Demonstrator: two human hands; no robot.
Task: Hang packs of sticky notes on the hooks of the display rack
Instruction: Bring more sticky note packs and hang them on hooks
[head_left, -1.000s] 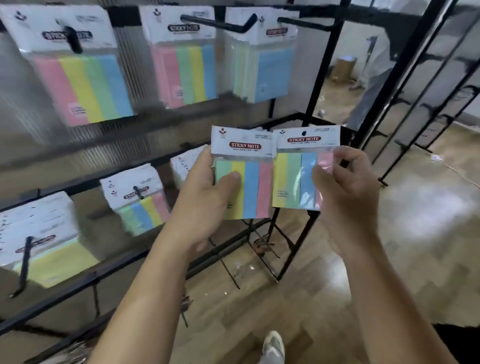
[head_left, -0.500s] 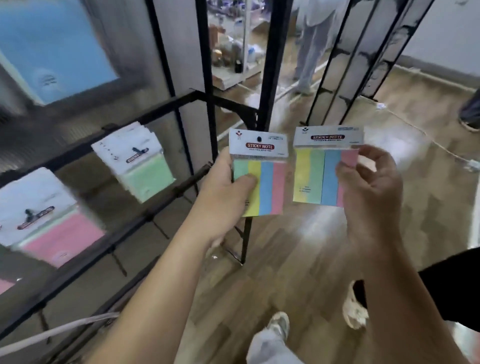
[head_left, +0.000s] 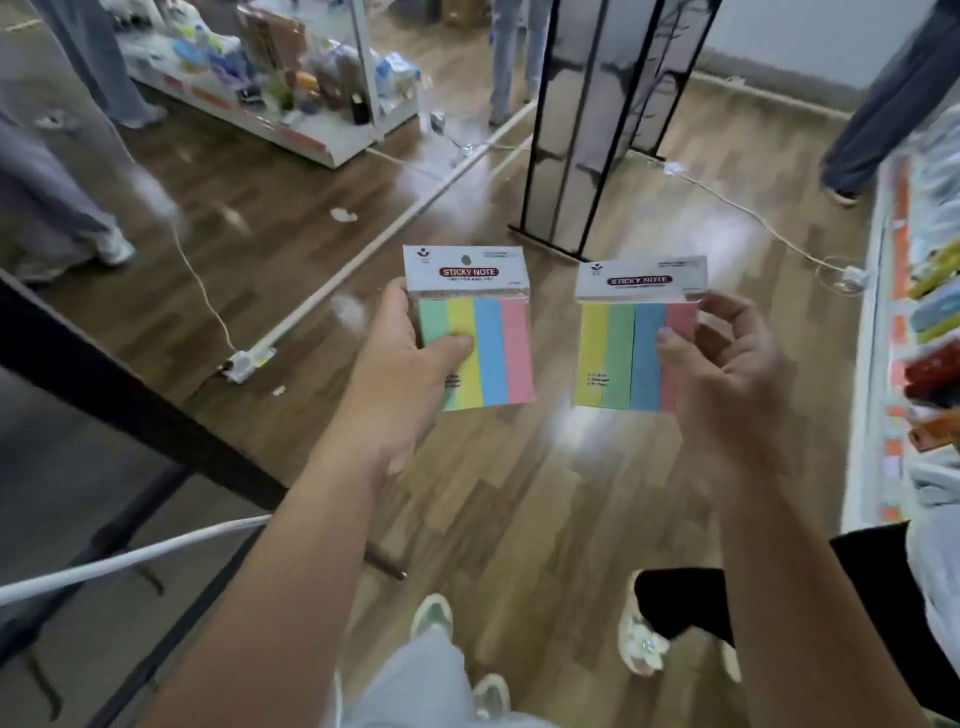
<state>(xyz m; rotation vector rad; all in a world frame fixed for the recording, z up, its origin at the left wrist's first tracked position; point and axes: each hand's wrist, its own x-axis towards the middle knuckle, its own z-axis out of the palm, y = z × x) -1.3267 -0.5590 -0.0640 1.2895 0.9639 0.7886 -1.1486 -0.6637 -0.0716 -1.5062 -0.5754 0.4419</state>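
Note:
My left hand (head_left: 402, 374) grips a pack of sticky notes (head_left: 488, 343) with green, yellow, blue and pink strips and a white "STICKY NOTE" header; the thumb lies across its front. My right hand (head_left: 727, 379) pinches a second pack of sticky notes (head_left: 621, 353) by its right edge, strips yellow, green, blue, pink. Both packs are held upright in front of me above the wooden floor, a small gap between them. Of the display rack only a black frame bar (head_left: 130, 400) shows at lower left; no hooks are in view.
Another black rack (head_left: 587, 119) stands ahead on the floor. A white shelf unit with goods (head_left: 291, 78) is at the back left, a shelf of goods (head_left: 919, 322) at the right edge. Other people's legs (head_left: 62, 208) stand around. Cables and a white strip (head_left: 395, 228) cross the floor.
The view has swung right, away from the rack with its hanging packs, toward the open floor. Both hands keep their packs, which have drifted slightly apart.

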